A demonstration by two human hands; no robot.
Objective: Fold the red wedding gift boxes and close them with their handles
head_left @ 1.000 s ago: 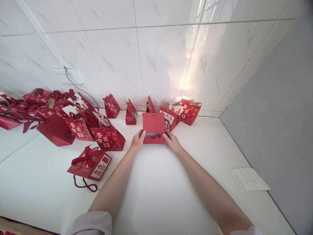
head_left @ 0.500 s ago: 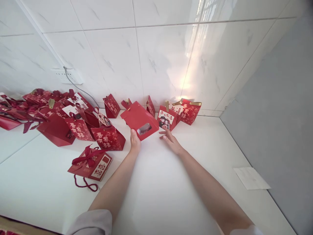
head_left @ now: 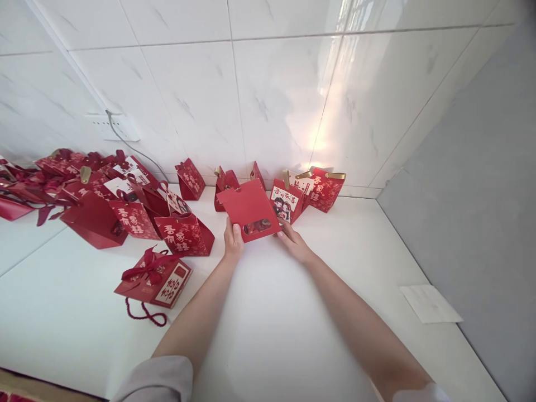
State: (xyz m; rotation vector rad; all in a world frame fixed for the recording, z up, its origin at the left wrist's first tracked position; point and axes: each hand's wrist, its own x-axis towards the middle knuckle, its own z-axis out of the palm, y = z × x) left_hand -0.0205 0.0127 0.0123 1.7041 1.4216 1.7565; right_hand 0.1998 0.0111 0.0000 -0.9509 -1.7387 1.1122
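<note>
While the left hand (head_left: 233, 241) clasps the red box (head_left: 247, 206) by its lower left side, the right hand (head_left: 293, 243) meets the lower right corner, likely for steadiness; pinch or touch, I can't tell. The box tilts over the white counter (head_left: 268, 324), window (head_left: 257, 226) showing.

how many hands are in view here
2. The left hand holds the windowed red box near its lower left corner; the right hand is at its lower right corner. Neither is fully hidden.
</note>
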